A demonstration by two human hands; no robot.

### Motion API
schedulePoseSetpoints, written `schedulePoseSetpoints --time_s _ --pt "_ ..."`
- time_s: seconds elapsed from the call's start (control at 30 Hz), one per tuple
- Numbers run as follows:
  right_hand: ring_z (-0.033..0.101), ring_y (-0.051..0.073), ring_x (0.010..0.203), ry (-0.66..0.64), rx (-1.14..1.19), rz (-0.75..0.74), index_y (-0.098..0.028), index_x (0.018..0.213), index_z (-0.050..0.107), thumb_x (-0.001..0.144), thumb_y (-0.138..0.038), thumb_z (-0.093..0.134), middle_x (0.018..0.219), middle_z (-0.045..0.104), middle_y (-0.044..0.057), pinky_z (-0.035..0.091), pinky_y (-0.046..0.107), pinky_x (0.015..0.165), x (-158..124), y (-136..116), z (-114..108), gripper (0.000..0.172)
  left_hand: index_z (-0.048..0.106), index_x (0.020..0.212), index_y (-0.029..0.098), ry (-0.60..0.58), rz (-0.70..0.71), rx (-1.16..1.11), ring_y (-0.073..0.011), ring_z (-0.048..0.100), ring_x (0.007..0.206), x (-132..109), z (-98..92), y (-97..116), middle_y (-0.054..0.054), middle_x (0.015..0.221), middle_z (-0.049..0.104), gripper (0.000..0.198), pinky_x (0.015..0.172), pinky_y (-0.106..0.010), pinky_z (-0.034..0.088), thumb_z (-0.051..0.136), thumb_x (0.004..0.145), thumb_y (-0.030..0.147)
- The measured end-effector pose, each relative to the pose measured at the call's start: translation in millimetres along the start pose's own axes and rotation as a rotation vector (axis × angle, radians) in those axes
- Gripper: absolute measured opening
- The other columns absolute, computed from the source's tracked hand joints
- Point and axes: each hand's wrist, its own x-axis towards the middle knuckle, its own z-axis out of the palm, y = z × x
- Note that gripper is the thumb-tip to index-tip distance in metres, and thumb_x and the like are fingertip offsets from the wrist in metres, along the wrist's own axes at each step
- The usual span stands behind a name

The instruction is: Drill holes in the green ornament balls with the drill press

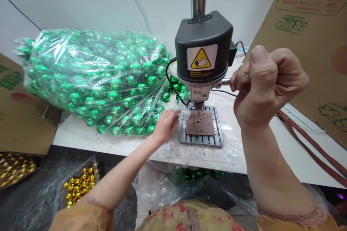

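Observation:
My right hand (267,83) is closed around the lever (225,82) on the side of a small black drill press (204,43). Curled and slightly blurred, my left hand (168,124) is between the press base and the mouth of a large clear plastic bag (97,83) of shiny green faceted beads. What its fingers hold, if anything, is hidden. Below the chuck (199,104) lies a brown board (200,124) with a small dark hole, sprinkled with dark shavings. It rests on the slotted metal base (219,140). Loose green beads (166,96) sit beside the press.
Cardboard boxes stand at the right (309,25) and left (27,108). Brown straps (306,142) lie on the white table (81,135). Gold beads (81,186) fill a clear container below the table's edge. A black cable (169,79) loops beside the press.

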Motion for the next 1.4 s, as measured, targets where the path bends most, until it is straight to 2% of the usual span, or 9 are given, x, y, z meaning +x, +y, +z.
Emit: schedulePoseSetpoints --time_s 0.13,0.3,0.47,0.6,0.67,0.8,0.93,1.07,1.4 --pt "0.033 0.010 0.042 0.001 0.018 0.001 -0.024 0.060 0.037 0.092 -0.018 0.062 0.049 0.034 -0.005 0.026 0.034 0.045 -1.0 0.1 -0.1 0.041 0.069 0.118 0.019 -0.338 -0.289 0.264 -0.0302 0.063 0.114 96.5 3.7 -49.0 -0.015 0.122 0.067 0.036 0.101 -0.043 0.051 0.053 0.088 0.005" --pt "0.036 0.009 0.042 -0.025 0.053 -0.038 -0.023 0.060 0.036 0.093 -0.017 0.061 0.050 0.035 -0.005 0.027 0.033 0.046 -1.7 1.5 -0.8 0.041 0.073 0.099 0.014 -0.393 -0.420 0.309 -0.0372 0.064 0.114 130.0 25.5 -67.6 -0.020 0.116 0.066 0.028 0.096 -0.045 0.051 0.068 0.075 0.002" --pt "0.037 0.009 0.043 -0.031 0.061 -0.057 -0.023 0.060 0.034 0.093 -0.018 0.062 0.052 0.033 -0.006 0.025 0.032 0.046 -3.4 2.4 -1.9 0.044 0.065 0.116 0.016 -0.294 -0.436 0.257 -0.0344 0.064 0.111 118.6 17.5 -63.3 -0.016 0.111 0.066 0.041 0.095 -0.042 0.050 0.076 0.076 0.017" --pt "0.037 0.009 0.043 -0.043 0.042 -0.016 -0.022 0.059 0.030 0.093 -0.023 0.063 0.051 0.030 -0.005 0.024 0.032 0.045 -4.6 1.5 -3.1 0.047 0.053 0.121 0.020 0.113 -0.494 -0.194 -0.0214 0.065 0.089 81.4 -6.5 -46.1 -0.006 0.100 0.064 0.051 0.081 -0.032 0.051 0.077 0.076 0.029" --pt "0.037 0.009 0.042 -0.042 0.025 -0.013 -0.022 0.060 0.030 0.093 -0.026 0.064 0.051 0.030 -0.005 0.025 0.033 0.044 -4.7 1.5 -3.4 0.048 0.054 0.115 0.022 0.225 -0.496 -0.488 -0.0169 0.064 0.086 56.1 -15.9 -30.6 -0.004 0.101 0.064 0.048 0.076 -0.028 0.051 0.077 0.074 0.032" --pt "0.035 0.010 0.042 -0.037 -0.003 -0.022 -0.023 0.060 0.030 0.094 -0.030 0.063 0.050 0.029 -0.005 0.027 0.032 0.043 -5.0 3.1 -3.1 0.048 0.062 0.118 0.022 0.047 -0.516 -0.906 -0.0179 0.066 0.091 16.5 -17.3 6.2 -0.006 0.108 0.069 0.047 0.079 -0.029 0.053 0.076 0.077 0.041" --pt "0.035 0.008 0.043 -0.040 0.046 -0.031 -0.022 0.061 0.033 0.095 -0.028 0.063 0.051 0.033 -0.006 0.028 0.029 0.044 -5.5 5.1 -3.4 0.045 0.057 0.124 0.023 -0.054 -0.559 -1.071 -0.0187 0.067 0.091 6.9 3.2 29.3 -0.006 0.102 0.071 0.053 0.079 -0.031 0.055 0.075 0.082 0.050" --pt "0.036 0.005 0.044 -0.069 0.051 -0.017 -0.021 0.062 0.035 0.095 -0.030 0.063 0.052 0.036 -0.007 0.030 0.027 0.046 -5.2 5.5 -5.9 0.045 0.058 0.110 0.020 -0.009 -0.562 -1.056 -0.0177 0.066 0.091 15.6 22.6 30.8 -0.004 0.096 0.070 0.051 0.084 -0.031 0.054 0.081 0.076 0.052" --pt "0.037 0.007 0.046 -0.088 0.031 0.005 -0.022 0.061 0.039 0.097 -0.032 0.060 0.053 0.040 -0.007 0.030 0.030 0.048 -5.5 -2.4 -6.6 0.043 0.063 0.124 0.020 -0.126 -0.432 -0.922 -0.0179 0.063 0.095 24.6 34.4 23.0 -0.005 0.108 0.069 0.049 0.086 -0.030 0.051 0.071 0.088 0.051"
